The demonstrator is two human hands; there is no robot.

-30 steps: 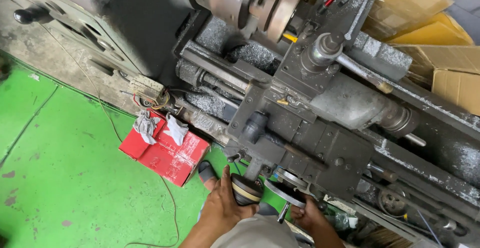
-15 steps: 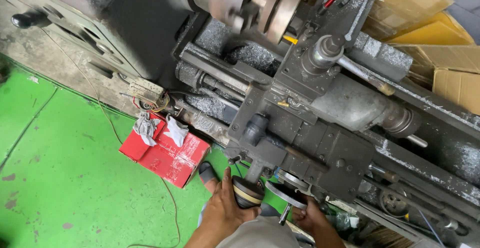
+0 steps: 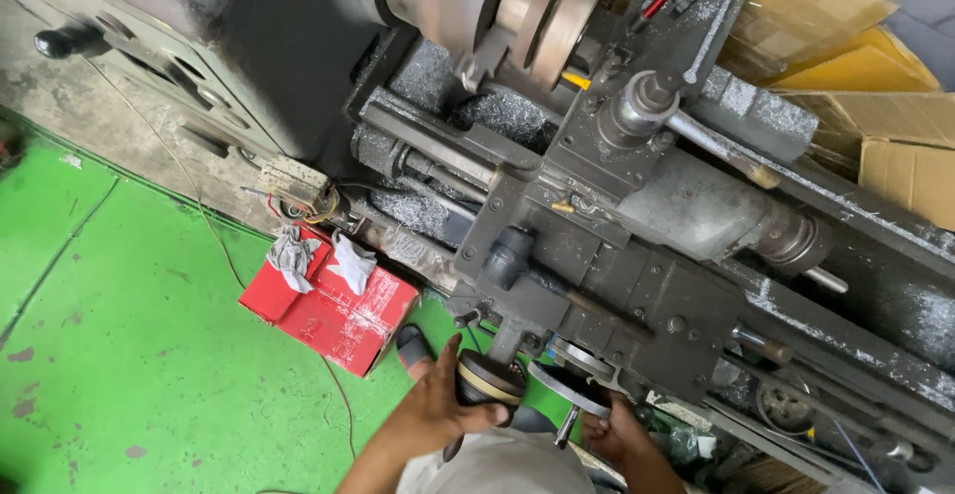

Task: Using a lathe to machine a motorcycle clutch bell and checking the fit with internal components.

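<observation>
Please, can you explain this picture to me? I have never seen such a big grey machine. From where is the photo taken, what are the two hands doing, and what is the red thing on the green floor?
The photo comes from a camera worn on the person's head, looking down. The big grey machine is a metal lathe: the round part at the top is its chuck, which holds a workpiece. Fine metal chips lie on its bed. The person stands in front of it. The left hand grips a round dial knob, the fingers wrapped around it. The right hand holds a flat handwheel beside it. On the green floor lies a red box with crumpled grey-white rags on top. Cardboard boxes stand behind the machine.
</observation>
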